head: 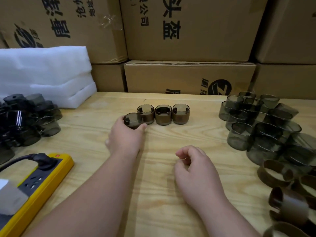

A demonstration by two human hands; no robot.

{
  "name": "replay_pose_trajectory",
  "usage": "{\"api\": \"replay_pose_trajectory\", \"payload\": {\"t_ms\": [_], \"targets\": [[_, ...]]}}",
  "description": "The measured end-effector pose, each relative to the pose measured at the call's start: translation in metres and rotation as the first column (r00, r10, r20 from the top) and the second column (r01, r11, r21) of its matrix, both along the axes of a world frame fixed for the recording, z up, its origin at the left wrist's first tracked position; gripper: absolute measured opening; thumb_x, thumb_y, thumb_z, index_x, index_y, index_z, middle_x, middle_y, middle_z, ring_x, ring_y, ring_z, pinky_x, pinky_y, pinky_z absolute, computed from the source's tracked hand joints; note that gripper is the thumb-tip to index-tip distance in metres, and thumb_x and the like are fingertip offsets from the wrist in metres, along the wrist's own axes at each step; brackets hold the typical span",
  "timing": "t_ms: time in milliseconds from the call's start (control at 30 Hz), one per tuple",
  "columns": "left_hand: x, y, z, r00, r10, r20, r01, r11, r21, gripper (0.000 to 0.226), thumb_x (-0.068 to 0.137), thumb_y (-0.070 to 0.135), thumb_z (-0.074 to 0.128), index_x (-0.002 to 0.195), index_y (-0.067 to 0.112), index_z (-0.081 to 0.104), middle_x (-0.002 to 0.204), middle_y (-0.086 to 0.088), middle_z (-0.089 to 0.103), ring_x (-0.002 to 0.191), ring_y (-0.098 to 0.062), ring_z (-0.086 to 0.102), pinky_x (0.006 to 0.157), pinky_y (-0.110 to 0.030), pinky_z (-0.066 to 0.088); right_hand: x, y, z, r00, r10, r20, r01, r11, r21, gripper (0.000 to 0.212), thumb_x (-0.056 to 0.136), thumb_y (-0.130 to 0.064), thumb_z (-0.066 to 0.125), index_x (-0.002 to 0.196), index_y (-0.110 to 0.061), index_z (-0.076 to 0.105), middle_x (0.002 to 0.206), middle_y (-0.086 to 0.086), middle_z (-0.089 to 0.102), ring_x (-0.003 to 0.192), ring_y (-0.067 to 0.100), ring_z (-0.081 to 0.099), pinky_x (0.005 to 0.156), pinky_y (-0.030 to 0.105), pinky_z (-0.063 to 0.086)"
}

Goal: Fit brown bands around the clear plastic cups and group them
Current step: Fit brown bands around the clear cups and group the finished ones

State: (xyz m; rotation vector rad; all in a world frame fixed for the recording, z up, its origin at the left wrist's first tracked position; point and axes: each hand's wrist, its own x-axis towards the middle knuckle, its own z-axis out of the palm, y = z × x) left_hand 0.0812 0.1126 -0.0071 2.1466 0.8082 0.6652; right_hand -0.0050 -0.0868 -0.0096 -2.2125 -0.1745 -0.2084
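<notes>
Three banded cups (pixel 163 115) stand in a row on the wooden table (pixel 153 185), each with a brown band around its lower part. My left hand (pixel 125 135) grips a fourth smoky clear cup (pixel 132 120) just left of and in front of that row, touching the leftmost one. My right hand (pixel 195 173) hovers over the middle of the table with loosely curled fingers, holding nothing. A pile of unbanded clear cups (pixel 259 124) sits at the right. Loose brown bands (pixel 275 173) lie at the near right.
A heap of dark plastic parts (pixel 25 120) lies at the left. A yellow power strip (pixel 39 183) with a black plug sits at the near left. White foam sheets (pixel 44 72) and stacked cardboard boxes (pixel 188 76) close off the back.
</notes>
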Motion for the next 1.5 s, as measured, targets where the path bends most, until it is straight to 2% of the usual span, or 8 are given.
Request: {"api": "replay_pose_trajectory", "payload": {"t_ms": [200,433,533,633,733,933,1233,1500], "targets": [[0.026,0.016,-0.001,0.983,0.083,-0.165,-0.068,0.993,0.095,0.062,0.076,0.062,0.075,0.122,0.026,0.053,0.122,-0.006,0.069,0.121,-0.037,0.058,0.099,-0.047,0.038,0.001,0.000,0.001,1.000,0.013,0.000,-0.013,1.000,-0.020,0.014,0.088,-0.029,0.054,0.096,-0.040,0.057,0.099,-0.024,0.054,0.102,0.001,0.054,0.093,0.032,0.050],[0.029,0.015,0.000,0.975,0.045,-0.217,-0.019,0.992,0.121,0.088,0.077,0.066,0.071,0.144,0.017,0.044,0.128,-0.009,0.066,0.128,-0.036,0.054,0.105,-0.048,0.035,0.000,-0.001,0.003,1.000,0.016,0.003,-0.016,0.999,-0.038,0.012,0.088,-0.028,0.055,0.094,-0.038,0.056,0.098,-0.022,0.055,0.101,0.005,0.054,0.094,0.034,0.049],[0.026,0.016,-0.001,0.979,0.022,-0.201,-0.005,0.996,0.087,0.072,0.082,0.059,0.067,0.138,0.019,0.048,0.126,-0.007,0.068,0.126,-0.037,0.055,0.105,-0.050,0.036,-0.001,0.000,0.005,1.000,0.014,0.004,-0.014,0.999,-0.041,0.011,0.088,-0.028,0.056,0.093,-0.038,0.056,0.097,-0.023,0.055,0.102,0.004,0.053,0.095,0.033,0.048],[0.024,0.015,0.000,0.988,0.012,-0.154,0.000,0.997,0.081,0.046,0.081,0.056,0.068,0.116,0.030,0.054,0.121,-0.003,0.069,0.122,-0.035,0.057,0.102,-0.047,0.037,-0.001,-0.001,0.005,1.000,0.014,0.006,-0.014,0.999,-0.043,0.011,0.088,-0.027,0.056,0.092,-0.038,0.055,0.095,-0.024,0.055,0.101,0.004,0.052,0.096,0.032,0.047],[0.021,0.012,0.004,0.999,0.048,-0.019,-0.049,0.999,-0.021,0.062,0.069,0.058,0.073,0.126,0.036,0.060,0.125,0.000,0.067,0.120,-0.030,0.060,0.101,-0.045,0.042,-0.001,-0.001,0.004,1.000,0.011,0.009,-0.011,0.999,-0.035,0.011,0.088,-0.027,0.054,0.092,-0.037,0.056,0.094,-0.025,0.056,0.101,0.003,0.051,0.095,0.031,0.047],[0.018,0.009,0.004,0.973,0.048,0.226,-0.006,0.983,-0.184,0.057,0.073,0.038,0.077,0.125,0.032,0.053,0.126,0.002,0.049,0.074,0.005,0.048,0.078,-0.027,0.040,-0.002,-0.001,0.005,1.000,0.015,0.007,-0.014,0.999,-0.039,0.010,0.088,-0.028,0.054,0.091,-0.036,0.057,0.093,-0.025,0.057,0.101,0.004,0.054,0.095,0.033,0.048],[0.015,0.007,0.007,0.903,0.053,0.427,0.057,0.969,-0.241,0.077,0.078,0.037,0.082,0.141,0.045,0.037,0.135,0.011,0.051,0.117,-0.015,0.057,0.094,-0.031,0.044,-0.002,-0.001,0.006,1.000,0.011,0.007,-0.011,0.999,-0.041,0.010,0.089,-0.028,0.054,0.089,-0.037,0.056,0.092,-0.025,0.056,0.099,0.003,0.053,0.094,0.032,0.048],[0.027,0.011,-0.002,0.955,-0.048,0.294,0.094,0.985,-0.146,0.083,0.084,0.029,0.082,0.150,0.039,0.032,0.149,-0.002,0.052,0.131,-0.022,0.056,0.105,-0.036,0.043,-0.003,0.000,0.006,1.000,0.007,0.003,-0.007,0.999,-0.043,0.011,0.088,-0.028,0.054,0.086,-0.038,0.055,0.091,-0.026,0.057,0.099,0.002,0.054,0.094,0.032,0.048]]}}
